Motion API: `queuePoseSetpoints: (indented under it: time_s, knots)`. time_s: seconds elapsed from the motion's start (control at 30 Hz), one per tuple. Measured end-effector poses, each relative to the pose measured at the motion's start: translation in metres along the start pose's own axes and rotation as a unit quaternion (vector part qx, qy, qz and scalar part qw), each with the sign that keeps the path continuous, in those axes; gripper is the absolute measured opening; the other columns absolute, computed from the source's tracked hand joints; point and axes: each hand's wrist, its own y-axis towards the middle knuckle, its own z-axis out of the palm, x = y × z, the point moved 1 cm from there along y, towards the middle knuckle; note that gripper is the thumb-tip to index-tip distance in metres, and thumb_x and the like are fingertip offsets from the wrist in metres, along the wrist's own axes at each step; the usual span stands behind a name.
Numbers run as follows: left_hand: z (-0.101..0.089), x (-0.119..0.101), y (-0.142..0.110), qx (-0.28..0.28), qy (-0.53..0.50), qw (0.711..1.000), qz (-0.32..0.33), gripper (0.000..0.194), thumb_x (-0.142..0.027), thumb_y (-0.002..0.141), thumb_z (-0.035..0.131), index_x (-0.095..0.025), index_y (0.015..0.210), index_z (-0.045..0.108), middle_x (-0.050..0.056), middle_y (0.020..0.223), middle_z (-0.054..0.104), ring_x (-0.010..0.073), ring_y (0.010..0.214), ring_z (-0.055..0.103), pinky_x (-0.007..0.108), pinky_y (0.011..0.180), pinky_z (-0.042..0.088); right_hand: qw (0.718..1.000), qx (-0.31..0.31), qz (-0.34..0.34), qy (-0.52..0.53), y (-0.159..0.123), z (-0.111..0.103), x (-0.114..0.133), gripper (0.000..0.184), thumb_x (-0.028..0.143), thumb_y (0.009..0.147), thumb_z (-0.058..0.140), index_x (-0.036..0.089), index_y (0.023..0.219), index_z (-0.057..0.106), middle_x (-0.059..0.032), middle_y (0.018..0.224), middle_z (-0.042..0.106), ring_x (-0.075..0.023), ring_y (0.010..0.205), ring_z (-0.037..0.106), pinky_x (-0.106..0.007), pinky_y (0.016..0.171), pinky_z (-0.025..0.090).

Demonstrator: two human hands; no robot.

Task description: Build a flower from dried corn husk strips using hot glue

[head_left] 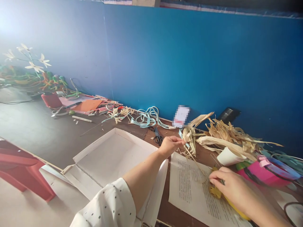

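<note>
My left hand reaches across to a bundle of dried corn husks, its thumb and fingers pinched at the bundle's edge. From there a thin straw-coloured husk strip runs down towards my right hand. The right fingers are pinched together above a printed paper sheet; what lies between them is hard to make out. Under and beside that hand lies a yellow tool, partly covered, perhaps a glue gun. Black-handled scissors rest just left of my left hand.
An open white cardboard box lies left of my arm. Along the blue wall are husk flowers, coiled cord, a loose husk heap and a black object. At right stand a tilted white cup and a pink basket.
</note>
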Motion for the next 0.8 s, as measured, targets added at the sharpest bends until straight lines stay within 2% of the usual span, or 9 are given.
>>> queuePoseSetpoints:
  time_s: [0.13,0.33,0.43,0.6,0.8]
  knots:
    - [0.001,-0.002,-0.002,0.004,0.000,1.000,-0.005,0.043,-0.044,0.050,0.080,-0.010,0.073,0.070,0.004,0.066,0.062,0.0085,0.060,0.051,0.025,0.065,0.041,0.998,0.025,-0.037,-0.046,-0.001,0.001,0.010,0.021,0.029,0.081,0.047,0.031,0.070,0.066,0.0006,0.084,0.061,-0.0155,0.069,0.061,-0.026,0.054,0.035]
    - [0.001,-0.004,-0.003,0.001,0.010,1.000,-0.005,0.043,-0.045,0.049,0.081,-0.010,0.072,0.070,0.004,0.068,0.062,0.0088,0.061,0.051,0.025,0.065,0.041,0.993,0.015,-0.082,-0.087,0.004,0.016,0.019,0.022,0.015,0.076,0.047,0.029,0.079,0.064,-0.0006,0.086,0.059,-0.0193,0.082,0.060,-0.029,0.065,0.036]
    - [0.001,-0.004,-0.002,0.007,0.008,1.000,-0.005,0.045,-0.045,0.049,0.081,-0.009,0.074,0.070,0.004,0.069,0.061,0.0087,0.062,0.051,0.025,0.065,0.040,0.989,0.023,-0.095,-0.107,0.006,0.021,0.026,0.021,0.011,0.074,0.045,0.025,0.073,0.061,-0.0025,0.083,0.058,-0.0200,0.080,0.060,-0.030,0.066,0.036]
    - [0.000,-0.003,-0.001,0.006,0.009,1.000,-0.005,0.046,-0.046,0.050,0.079,-0.009,0.075,0.071,0.004,0.070,0.061,0.0084,0.063,0.049,0.024,0.063,0.038,0.991,0.012,-0.095,-0.095,0.010,0.017,0.031,0.017,0.014,0.077,0.045,0.024,0.072,0.057,-0.0016,0.082,0.058,-0.0174,0.074,0.059,-0.029,0.061,0.033]
    - [0.001,-0.002,-0.001,0.001,0.005,1.000,-0.010,0.046,-0.047,0.049,0.080,-0.009,0.074,0.070,0.005,0.069,0.062,0.0091,0.062,0.051,0.024,0.063,0.039,0.997,-0.034,-0.041,-0.046,0.028,0.018,0.016,0.018,0.027,0.084,0.040,0.028,0.080,0.058,0.0016,0.089,0.060,-0.0144,0.069,0.059,-0.026,0.050,0.028]
